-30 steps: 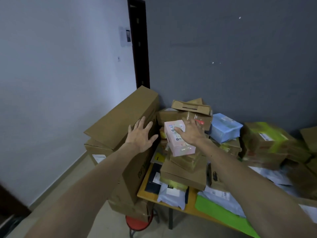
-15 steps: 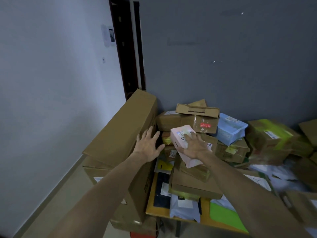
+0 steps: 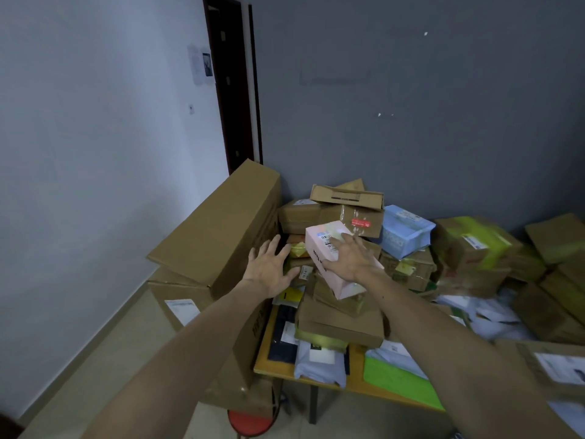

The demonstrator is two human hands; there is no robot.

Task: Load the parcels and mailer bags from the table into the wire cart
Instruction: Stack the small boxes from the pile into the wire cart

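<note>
A pale pink box point(image 3: 323, 245) with a barcode label lies tilted on top of a heap of brown parcels point(image 3: 340, 315) on the wooden table point(image 3: 275, 365). My right hand point(image 3: 351, 259) lies flat on its top, fingers spread and straight. My left hand point(image 3: 272, 264) is open just left of the box, fingers spread, in front of small yellow-taped parcels point(image 3: 297, 248). White and dark mailer bags point(image 3: 319, 359) lie at the table's front edge. The wire cart is out of view.
A long brown carton point(image 3: 218, 229) leans on large boxes point(image 3: 190, 299) left of the table. More parcels, a light blue box point(image 3: 405, 231) and a green-taped box point(image 3: 474, 242), fill the table's right. A red stool point(image 3: 250, 423) stands under the table. A dark door point(image 3: 231, 90) is behind.
The view has shifted, so the pile sits further right and lower in frame. My left hand has moved off the long carton toward the pink box. My right hand stays on the box.
</note>
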